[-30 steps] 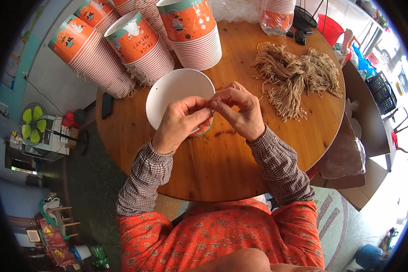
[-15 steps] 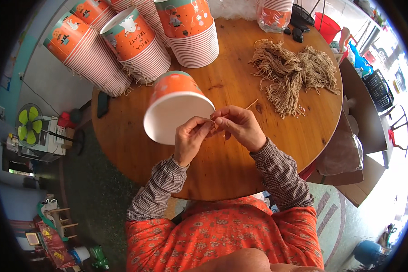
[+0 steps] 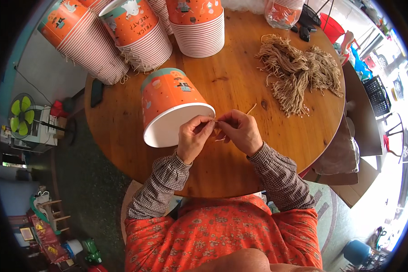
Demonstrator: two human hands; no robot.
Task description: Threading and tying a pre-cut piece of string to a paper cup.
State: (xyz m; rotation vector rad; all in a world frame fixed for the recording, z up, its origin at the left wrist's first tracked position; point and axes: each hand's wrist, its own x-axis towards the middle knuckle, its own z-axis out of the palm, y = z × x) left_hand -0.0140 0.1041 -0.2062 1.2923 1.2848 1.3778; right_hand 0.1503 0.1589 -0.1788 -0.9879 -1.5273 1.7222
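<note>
An orange paper bucket (image 3: 170,93) with a green band and a white inside lies tipped on the wooden table, its mouth turned toward me. Close to its rim, my left hand (image 3: 191,140) is closed in a pinch. My right hand (image 3: 245,133) pinches right beside it, the fingertips of both nearly touching. Between them runs a thin tan cord (image 3: 252,108), one end sticking out past my right hand. Whether the cord passes through the bucket's rim is hidden by my fingers. To the right lies a bundle of tan cords (image 3: 301,72) with small pale beads at its lower end.
Stacked orange buckets (image 3: 198,36) stand at the back left of the round table (image 3: 222,177). A dark phone (image 3: 97,93) lies at its left edge. A plastic-wrapped stack (image 3: 283,13) stands at the back. Cardboard boxes (image 3: 353,181) are at the right, a green fan (image 3: 22,115) at the left.
The bucket has turned and tilted, so more of its printed side shows. Both hands stay pinched together at the cord. The whole view has shifted slightly.
</note>
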